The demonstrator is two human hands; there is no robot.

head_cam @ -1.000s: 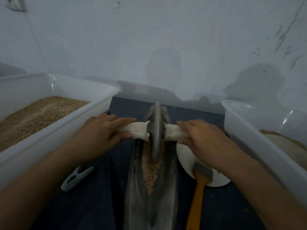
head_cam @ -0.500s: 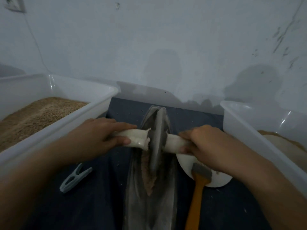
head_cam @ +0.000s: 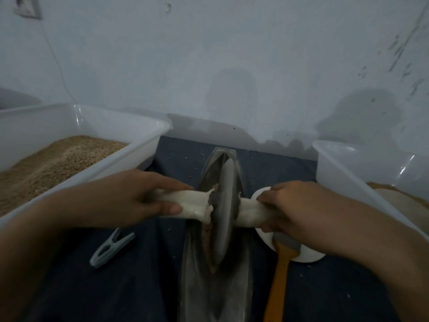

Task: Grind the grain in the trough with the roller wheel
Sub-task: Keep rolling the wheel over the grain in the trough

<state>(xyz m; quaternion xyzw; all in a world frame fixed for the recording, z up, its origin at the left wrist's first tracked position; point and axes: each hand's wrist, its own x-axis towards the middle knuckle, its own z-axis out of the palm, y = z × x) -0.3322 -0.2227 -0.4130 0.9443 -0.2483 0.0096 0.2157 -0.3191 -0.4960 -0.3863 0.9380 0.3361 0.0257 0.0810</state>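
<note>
Step in hand: the grinding stroke itself was judged to be under way, with the roller wheel standing on edge inside the trough.
Left hand: the wrapped white axle handle on the wheel's left side was gripped, fingers laid over the top and thumb tucked beneath.
Right hand: the matching handle on the right side was clasped, fingers curled over it.
Grain: a narrow brown strip was seen in the trough's groove, just left of and under the wheel's rim; a few specks were stuck near the hub.
Trough position: it lay lengthwise on the dark cloth, between a white tub of unground grain on the left and a second tub on the right.
Nearby: a clothes peg lay left of the trough; a brush rested partly on a small white dish to the right.
Next move: even downward pressure on both handles would be called for, so that the wheel is kept upright and centred in the groove.
Progress: the grain appeared only partly crushed, so more rolling was judged necessary.
</note>
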